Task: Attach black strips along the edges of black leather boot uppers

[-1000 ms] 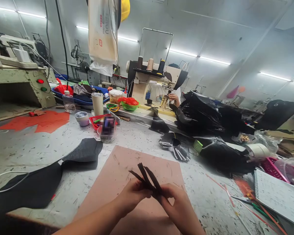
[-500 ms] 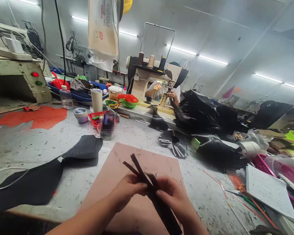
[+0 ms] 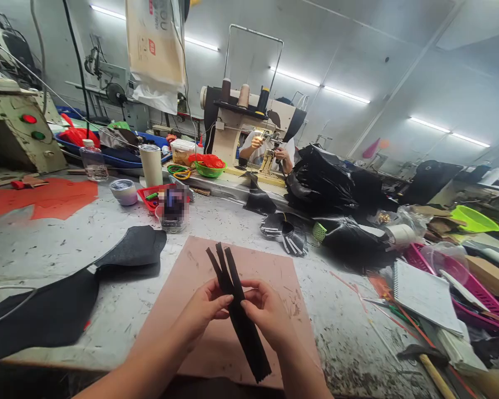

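Several black strips (image 3: 247,332) are bundled between my two hands, fanned apart at the upper ends and overlapping lower down. My left hand (image 3: 208,307) pinches them from the left with thumb and fingers. From the right, my right hand (image 3: 264,307) grips the same bundle, its thumb on the front. Beneath both hands lies a pinkish board (image 3: 183,266) on the worktable (image 3: 120,316).
Black sheet pieces (image 3: 128,252) lie on the left. Ahead are a cup (image 3: 151,166), a red basket (image 3: 147,198) and black rings (image 3: 285,233). At right are a notebook (image 3: 426,296) and a hammer (image 3: 434,371). A person's hands (image 3: 280,154) work at a sewing machine.
The view has shifted to the right. The strips now stand more upright, with three ends spread at the top, and my right hand's fingers have moved around them.
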A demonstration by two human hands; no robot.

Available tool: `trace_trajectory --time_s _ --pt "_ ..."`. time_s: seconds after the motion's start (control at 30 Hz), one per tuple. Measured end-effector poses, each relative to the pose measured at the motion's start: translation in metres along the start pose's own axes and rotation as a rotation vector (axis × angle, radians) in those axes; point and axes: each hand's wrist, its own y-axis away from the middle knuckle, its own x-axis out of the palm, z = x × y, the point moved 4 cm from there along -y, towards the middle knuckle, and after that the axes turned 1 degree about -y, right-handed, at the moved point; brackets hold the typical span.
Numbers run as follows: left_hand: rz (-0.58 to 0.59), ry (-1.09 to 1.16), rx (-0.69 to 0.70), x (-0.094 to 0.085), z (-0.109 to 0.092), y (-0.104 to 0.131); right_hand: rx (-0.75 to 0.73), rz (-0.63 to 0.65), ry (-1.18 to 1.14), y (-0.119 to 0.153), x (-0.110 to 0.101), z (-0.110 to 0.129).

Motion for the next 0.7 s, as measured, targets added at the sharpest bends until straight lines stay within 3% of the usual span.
trace_trajectory --time_s 0.1,0.27,0.47,0.7 --pt "0.059 0.021 0.011 0.003 0.001 0.002 -0.044 -0.018 0.044 0.002 0.001 0.0" --pt "0.038 0.0 -0.01 0.003 -0.002 0.004 -0.069 -0.07 0.11 0.007 0.0 0.007" --pt "0.091 0.003 0.041 0.004 -0.004 0.005 -0.118 -0.075 0.225 0.012 0.001 0.015" --pt "0.087 -0.048 0.081 0.002 -0.005 0.006 -0.061 -0.038 0.092 0.006 -0.001 -0.001"
